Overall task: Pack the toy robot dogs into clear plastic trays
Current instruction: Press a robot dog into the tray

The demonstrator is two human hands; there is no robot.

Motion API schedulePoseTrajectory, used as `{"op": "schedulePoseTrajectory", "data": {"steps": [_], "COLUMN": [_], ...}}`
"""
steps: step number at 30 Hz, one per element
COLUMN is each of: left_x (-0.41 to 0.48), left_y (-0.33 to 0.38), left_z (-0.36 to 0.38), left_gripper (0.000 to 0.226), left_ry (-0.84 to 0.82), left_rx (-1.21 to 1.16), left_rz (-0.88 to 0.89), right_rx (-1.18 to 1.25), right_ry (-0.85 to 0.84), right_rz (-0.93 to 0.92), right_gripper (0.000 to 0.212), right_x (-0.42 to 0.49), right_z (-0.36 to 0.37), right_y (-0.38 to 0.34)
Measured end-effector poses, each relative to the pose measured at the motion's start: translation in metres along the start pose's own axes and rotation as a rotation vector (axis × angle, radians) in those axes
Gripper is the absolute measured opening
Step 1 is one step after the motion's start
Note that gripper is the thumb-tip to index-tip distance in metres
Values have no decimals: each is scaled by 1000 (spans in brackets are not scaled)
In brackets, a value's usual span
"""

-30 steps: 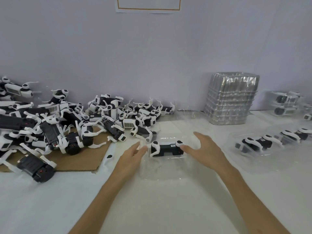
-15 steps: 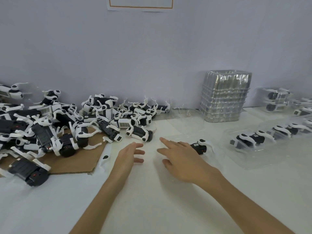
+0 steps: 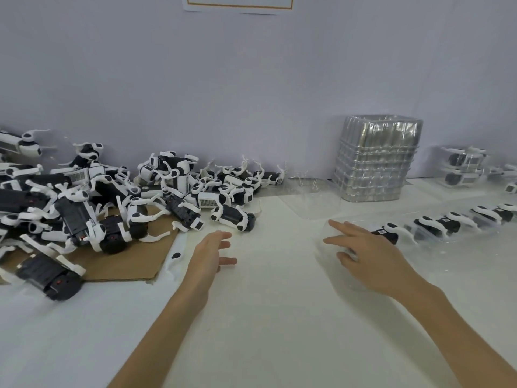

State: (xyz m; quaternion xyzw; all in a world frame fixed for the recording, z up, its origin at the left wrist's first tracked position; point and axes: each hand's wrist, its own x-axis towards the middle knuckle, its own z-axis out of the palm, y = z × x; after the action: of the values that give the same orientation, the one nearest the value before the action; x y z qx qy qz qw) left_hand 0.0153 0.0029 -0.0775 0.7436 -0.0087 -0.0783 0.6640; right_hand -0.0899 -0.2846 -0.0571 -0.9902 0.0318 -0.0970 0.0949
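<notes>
Surface: a white table [image 3: 265, 317] set against a pale lilac wall [image 3: 195, 79]; at the top edge we note a paper sheet [image 3: 237, 4] with an orange border.

Left side: a heap of toy robot dogs [image 3: 112, 197], black and white, lying tangled partly on a sheet of brown cardboard [image 3: 120, 264]. One loose white part [image 3: 174, 257] with a black spot lies just beside the cardboard's edge.

Back right: a stack of clear trays [image 3: 376, 161] standing against the wall, with one empty clear tray [image 3: 310, 203] flat on the table just in front and to its left.

Right side: a row of packed trays [image 3: 439, 228], each holding a dog, and more packed ones [image 3: 464, 166] piled near the wall.

Hands: we record the right hand [image 3: 372, 256] with fingers spread and straight, resting on top of a clear tray [image 3: 328, 264]; the dog [image 3: 387, 233] inside it shows past the knuckles. The left hand [image 3: 209, 253] hovers over bare table near the heap, fingers loose, holding nothing.
</notes>
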Motion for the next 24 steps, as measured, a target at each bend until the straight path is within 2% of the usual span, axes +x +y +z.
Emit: {"op": "schedulePoseTrajectory", "data": {"steps": [8,11,16,18,21,24], "left_x": [-3,-4,-5,-6,-6,-5], "left_y": [1,1,0,-2,-4,-4], "left_z": [4,3,6,6,6,6], "left_gripper": [32,31,28,26,24,23], "left_ry": [-16,-11,-9,-7,-9,-6], "left_rx": [34,33,56,59,50,38], "left_rz": [-23,-15,20,31,36,34], "right_rx": [-30,84,328,312,113,102], "right_ry": [-62,-51,88,65,38,3], "right_rz": [-2,-16,-53,-35,24,197], "right_gripper": [43,46,44,48,58,67], "right_x": [17,22,58,81,121,157], "right_z": [2,-3,-18,-17,-14,-19], "right_y": [-8,-21,-53,-67,-79,-62]}}
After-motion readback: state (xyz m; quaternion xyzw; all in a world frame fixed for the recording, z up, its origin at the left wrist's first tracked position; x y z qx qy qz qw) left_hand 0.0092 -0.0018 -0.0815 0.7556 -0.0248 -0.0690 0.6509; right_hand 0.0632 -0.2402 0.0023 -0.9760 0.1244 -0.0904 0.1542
